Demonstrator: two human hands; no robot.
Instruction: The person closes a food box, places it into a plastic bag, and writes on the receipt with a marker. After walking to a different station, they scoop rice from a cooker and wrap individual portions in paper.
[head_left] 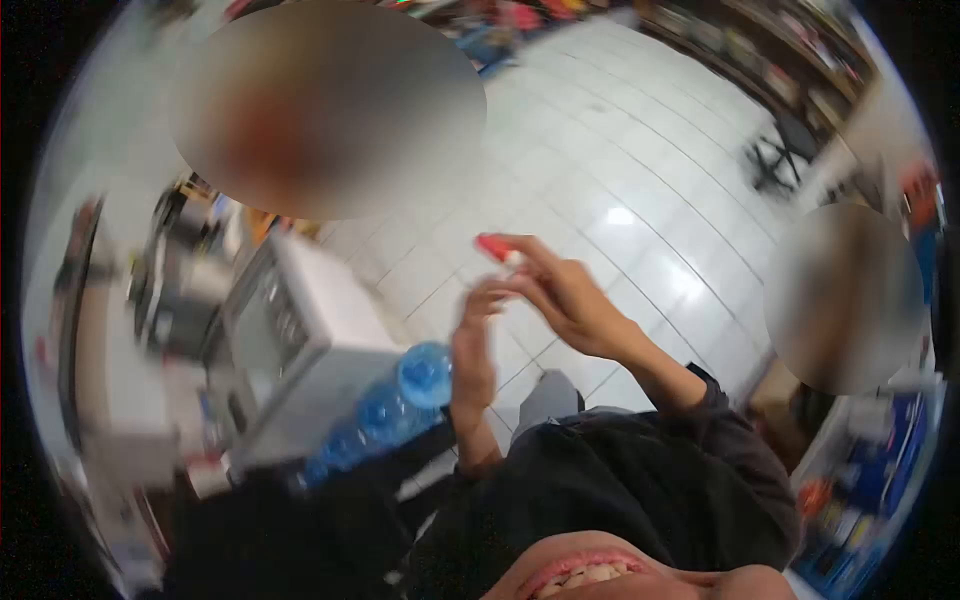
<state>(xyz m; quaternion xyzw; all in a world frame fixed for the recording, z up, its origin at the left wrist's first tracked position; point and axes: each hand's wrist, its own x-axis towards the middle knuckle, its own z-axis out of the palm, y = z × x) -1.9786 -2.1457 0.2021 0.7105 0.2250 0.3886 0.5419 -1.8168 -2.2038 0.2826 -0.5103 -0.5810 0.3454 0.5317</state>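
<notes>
Between the thumb and fingers of my right hand (580,305) is a small red and white object (492,246), too blurred to name. My left hand (474,350) is raised just below it, its bent fingertips close to or touching my right fingers. Motion smears the left fingers, so whether they grip anything cannot be made out. Both hands are in front of my dark shirt (600,490), above the tiled floor. Just left of my left hand lies a large clear blue water bottle (425,375).
More blue bottles (365,415) line up beside a white appliance-like box (330,300) on the left. White floor tiles (640,150) stretch ahead. A black wheeled chair base (780,160) and shelves (740,50) are at the far right. Two blurred ovals cover parts of the view.
</notes>
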